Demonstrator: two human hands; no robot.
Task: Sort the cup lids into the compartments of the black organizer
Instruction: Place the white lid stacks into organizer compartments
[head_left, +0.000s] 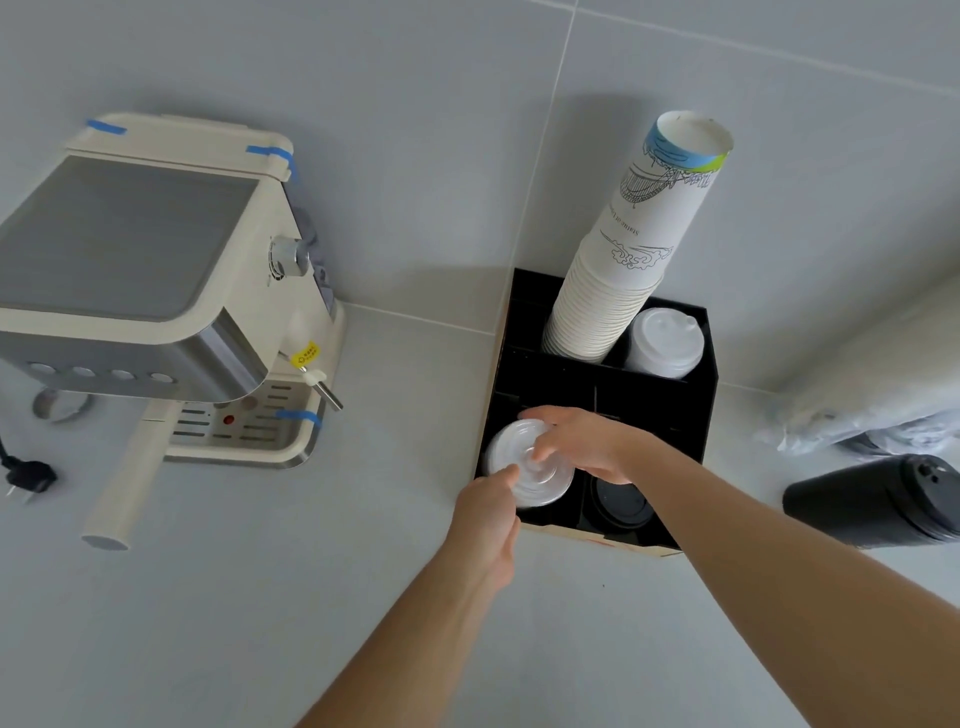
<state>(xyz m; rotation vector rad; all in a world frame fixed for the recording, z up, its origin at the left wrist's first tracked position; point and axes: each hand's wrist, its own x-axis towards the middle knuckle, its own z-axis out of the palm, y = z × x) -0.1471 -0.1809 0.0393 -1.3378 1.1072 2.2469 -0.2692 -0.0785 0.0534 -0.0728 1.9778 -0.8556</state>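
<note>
A black organizer stands against the tiled wall. In its front left compartment sits a stack of clear plastic lids. My left hand touches the stack's near edge with its fingertips. My right hand reaches across and grips the stack from the top and far side. Black lids lie in the front right compartment, partly hidden by my right wrist. White lids fill the back right compartment, and a tall stack of paper cups leans out of the back left one.
A cream espresso machine stands to the left, its portafilter handle sticking toward me. A plug lies at the far left edge. At the right lie a sleeve of black lids and a plastic bag.
</note>
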